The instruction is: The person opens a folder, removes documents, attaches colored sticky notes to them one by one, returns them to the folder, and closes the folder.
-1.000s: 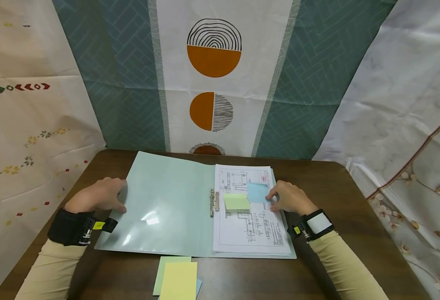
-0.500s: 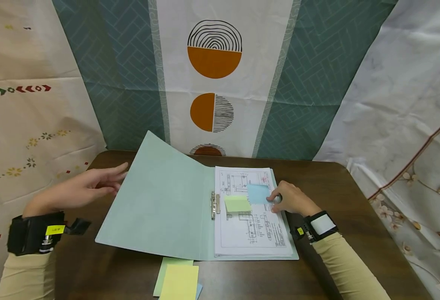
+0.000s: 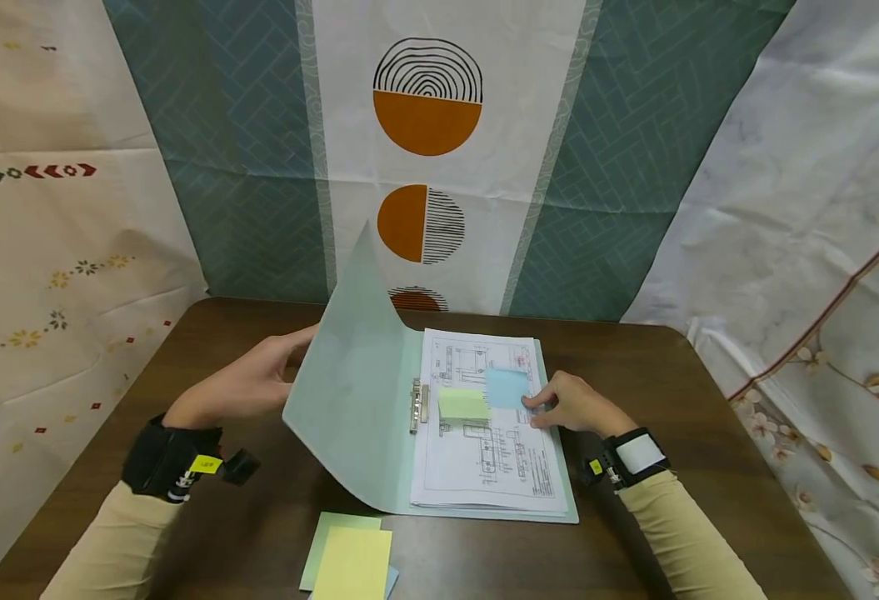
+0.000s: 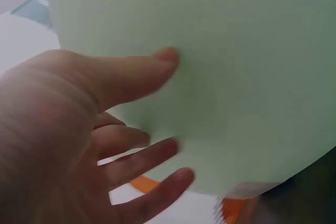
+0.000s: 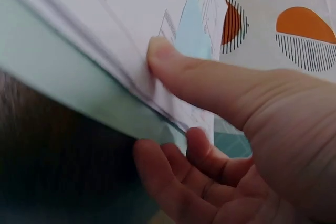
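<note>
A pale green file folder (image 3: 367, 400) stands with its front cover raised and bowed, its right half flat on the table. My left hand (image 3: 255, 379) is behind the cover; in the left wrist view its thumb and extended fingers (image 4: 157, 156) rest against the cover's outer face. Printed drawing sheets (image 3: 457, 475) lie in the right half beside a metal clip (image 3: 419, 406). A green sticky note (image 3: 463, 404) and a blue sticky note (image 3: 506, 388) are on the top sheet. My right hand (image 3: 577, 404) grips the right edge, thumb over the sheets, other fingers curled at the folder's rim.
Yellow (image 3: 352, 562), green and blue sticky notes overlap near the table's front edge, just below the folder. The brown wooden table (image 3: 634, 358) ends at the back against a patterned curtain (image 3: 439, 167). Further cloths hang on both sides.
The front cover lay nearly flat at first; it has swung up and to the right. My left hand went round to its outer side and followed. My right hand stays at the right edge.
</note>
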A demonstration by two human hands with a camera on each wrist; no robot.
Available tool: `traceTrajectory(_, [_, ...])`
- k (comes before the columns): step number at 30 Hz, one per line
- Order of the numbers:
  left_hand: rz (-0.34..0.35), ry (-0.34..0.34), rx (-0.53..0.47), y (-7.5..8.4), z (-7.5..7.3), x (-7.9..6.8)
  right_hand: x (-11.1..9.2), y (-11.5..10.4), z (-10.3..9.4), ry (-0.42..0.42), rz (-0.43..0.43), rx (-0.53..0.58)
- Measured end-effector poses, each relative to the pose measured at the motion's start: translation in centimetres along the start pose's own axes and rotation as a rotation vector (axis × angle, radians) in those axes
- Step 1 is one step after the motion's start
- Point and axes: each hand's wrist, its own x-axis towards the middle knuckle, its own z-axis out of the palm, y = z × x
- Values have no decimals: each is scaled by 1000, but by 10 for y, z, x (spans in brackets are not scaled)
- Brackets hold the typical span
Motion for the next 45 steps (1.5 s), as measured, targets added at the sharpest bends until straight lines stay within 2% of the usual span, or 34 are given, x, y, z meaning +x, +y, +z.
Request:
traceTrajectory(4, [8, 29, 53, -5, 19, 12, 4, -3, 6, -27, -27, 23])
traceTrajectory(8, [23, 16, 105, -12, 42, 24, 6, -8, 10, -19, -51, 6])
traceTrajectory(12, [25, -12, 151, -19, 67, 35, 7, -13, 12, 17, -93, -45])
traceTrajectory(14, [23, -21, 168, -21, 78, 41, 8, -6, 14, 56, -136, -96])
traceTrajectory(16, [11, -29, 187, -23, 88, 46, 15, 19, 19, 104, -229, -135])
traceTrajectory(20, [-13, -48, 200, -25, 104, 54, 38, 96, 23, 190, -370, -125])
traceTrajectory(22, [-20, -53, 211, -27, 108, 56, 43, 118, 22, 235, -362, -108])
traceTrajectory(23, [-23, -53, 215, -27, 110, 57, 41, 118, 19, 257, -347, -101])
traceTrajectory(25, [-29, -50, 224, -28, 111, 58, 27, 98, 11, 292, -314, -88])
traceTrajectory(30, [-34, -46, 259, -28, 113, 61, -11, 18, -6, 369, -166, -64])
traceTrajectory(33, [-41, -46, 289, -30, 120, 63, -17, 0, -11, 423, -86, -69])
traceTrajectory(36, [-27, -41, 349, -33, 130, 65, -15, -3, -9, 453, -61, -69])
traceTrajectory(38, [-18, -42, 402, -36, 138, 66, -12, -2, -6, 427, -74, -81])
traceTrajectory(43, [-10, -47, 482, -36, 143, 67, -8, -6, 6, 224, -119, -156])
traceTrajectory(45, [-14, -51, 490, -35, 142, 68, -7, -7, 11, 173, -116, -170])
